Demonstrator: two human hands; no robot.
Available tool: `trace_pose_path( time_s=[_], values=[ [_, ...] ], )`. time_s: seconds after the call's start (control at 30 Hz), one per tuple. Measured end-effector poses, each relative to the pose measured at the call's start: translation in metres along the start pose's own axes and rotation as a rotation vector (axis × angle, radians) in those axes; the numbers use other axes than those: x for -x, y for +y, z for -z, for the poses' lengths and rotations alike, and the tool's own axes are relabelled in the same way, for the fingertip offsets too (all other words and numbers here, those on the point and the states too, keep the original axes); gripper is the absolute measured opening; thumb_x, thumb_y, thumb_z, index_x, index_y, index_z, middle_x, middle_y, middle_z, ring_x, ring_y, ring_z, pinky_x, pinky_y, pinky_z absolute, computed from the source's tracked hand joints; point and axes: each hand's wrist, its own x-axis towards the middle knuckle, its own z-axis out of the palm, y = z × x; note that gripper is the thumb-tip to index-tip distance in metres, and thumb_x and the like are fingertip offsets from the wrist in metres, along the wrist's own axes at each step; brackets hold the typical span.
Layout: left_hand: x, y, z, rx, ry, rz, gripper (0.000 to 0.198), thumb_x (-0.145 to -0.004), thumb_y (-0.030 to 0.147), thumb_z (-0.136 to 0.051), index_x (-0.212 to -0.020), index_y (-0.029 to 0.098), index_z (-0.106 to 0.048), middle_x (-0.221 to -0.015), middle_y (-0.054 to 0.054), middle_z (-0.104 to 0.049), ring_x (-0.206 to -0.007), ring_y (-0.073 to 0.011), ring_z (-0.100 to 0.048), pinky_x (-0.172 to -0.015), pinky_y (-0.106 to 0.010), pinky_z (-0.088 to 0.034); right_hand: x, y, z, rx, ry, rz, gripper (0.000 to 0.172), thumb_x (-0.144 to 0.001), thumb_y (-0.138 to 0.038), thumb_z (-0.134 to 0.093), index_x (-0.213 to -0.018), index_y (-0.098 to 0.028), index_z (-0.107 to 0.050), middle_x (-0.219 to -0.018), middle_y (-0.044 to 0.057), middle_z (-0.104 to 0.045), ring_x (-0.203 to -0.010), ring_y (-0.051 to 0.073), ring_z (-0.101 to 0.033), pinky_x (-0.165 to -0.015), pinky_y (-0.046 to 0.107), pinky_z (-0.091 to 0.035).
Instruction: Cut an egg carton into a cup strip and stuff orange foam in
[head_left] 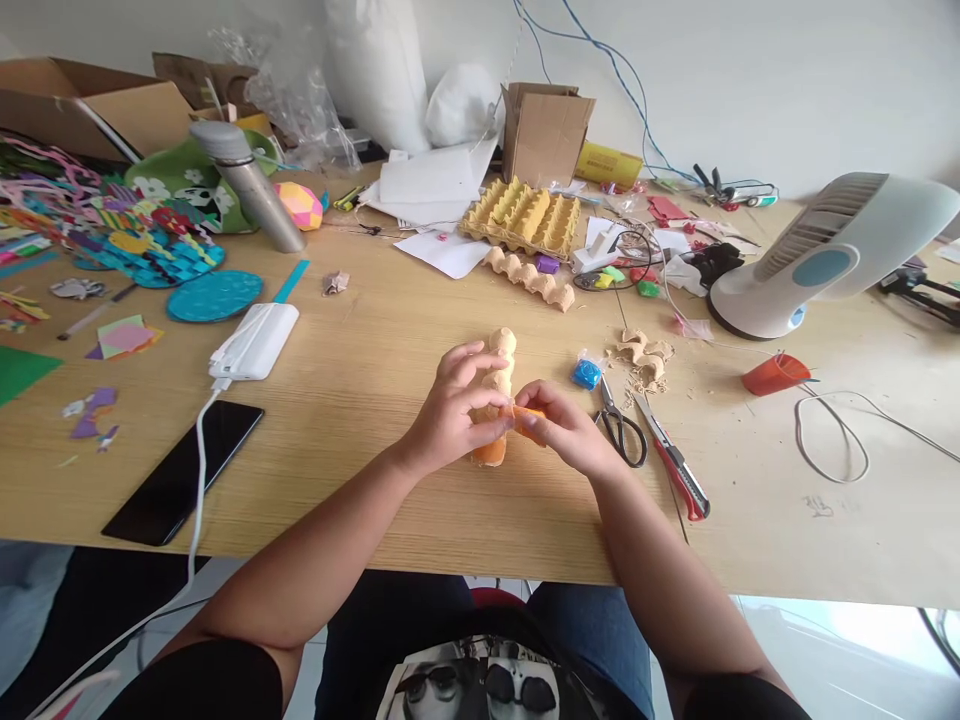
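Observation:
A bumpy strip of egg carton (pixel 502 345), pale cream at the far end and orange at the near end, lies lengthwise on the wooden table (pixel 337 400). My left hand (pixel 457 400) rests over its left side, thumb and index fingertips pinched at a small orange piece (pixel 529 413). On the right, my right hand (pixel 559 425) grips the same orange piece between thumb and fingers. Just right of my hands are a blue clay packet (pixel 586 373), black-handled scissors (pixel 621 425) and a red box cutter (pixel 679 465).
A power bank (pixel 257 340) and phone (pixel 184 470) lie left, near a steel bottle (pixel 251 185). Behind are egg cartons (pixel 525 222). Carton scraps (pixel 645 355), an orange cup (pixel 776 374) and a white fan (pixel 817 255) stand or lie right.

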Motion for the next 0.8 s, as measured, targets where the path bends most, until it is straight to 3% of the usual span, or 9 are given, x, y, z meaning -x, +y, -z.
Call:
trace_pose_path(
  time_s=[0.2,0.37,0.63,0.7,0.8],
  values=[
    [-0.001,0.002,0.001,-0.022,0.005,-0.062,0.006,-0.092,0.029,-0.081,-0.097,0.026,-0.078,-0.133,-0.008,-0.070,-0.145,-0.0307,-0.046,-0.121,-0.057,-0.044,-0.003,0.007,0.002,-0.128,-0.067,-0.113,0.047,-0.087,-0.059,-0.082,-0.103,-0.024,-0.056,-0.083,0.000,-0.071,-0.072,0.014,-0.064,-0.060,0.025,-0.041],
    [-0.003,0.003,0.003,-0.122,0.049,-0.074,0.003,-0.092,0.027,-0.080,-0.095,0.028,-0.079,-0.127,-0.007,-0.072,-0.142,-0.0322,-0.048,-0.118,-0.057,-0.046,-0.006,0.015,0.001,-0.236,-0.042,-0.070,0.047,-0.086,-0.058,-0.084,-0.108,-0.024,-0.061,-0.086,0.001,-0.073,-0.075,0.015,-0.063,-0.065,0.027,-0.045],
    [-0.003,0.007,0.002,-0.202,0.141,-0.036,0.005,-0.090,0.031,-0.079,-0.086,0.028,-0.077,-0.113,-0.007,-0.073,-0.133,-0.0331,-0.056,-0.114,-0.057,-0.048,-0.005,0.017,0.002,-0.222,0.003,-0.038,0.040,-0.089,-0.056,-0.083,-0.109,-0.025,-0.067,-0.082,0.001,-0.073,-0.072,0.015,-0.059,-0.068,0.030,-0.046],
    [-0.002,0.006,0.003,-0.141,0.194,0.029,0.007,-0.090,0.031,-0.077,-0.085,0.026,-0.076,-0.111,-0.007,-0.073,-0.130,-0.0317,-0.059,-0.115,-0.056,-0.048,-0.006,0.017,0.002,-0.260,0.023,-0.044,0.042,-0.086,-0.057,-0.085,-0.107,-0.025,-0.067,-0.083,0.000,-0.072,-0.073,0.015,-0.060,-0.066,0.029,-0.044],
    [-0.003,0.001,0.004,0.122,0.351,0.300,0.013,-0.094,0.035,-0.073,-0.091,0.023,-0.077,-0.118,-0.009,-0.072,-0.124,-0.0273,-0.065,-0.111,-0.048,-0.053,-0.007,0.015,0.000,-0.349,0.098,-0.039,0.043,-0.082,-0.056,-0.088,-0.102,-0.025,-0.067,-0.087,0.000,-0.071,-0.076,0.015,-0.063,-0.065,0.028,-0.044]
  ],
)
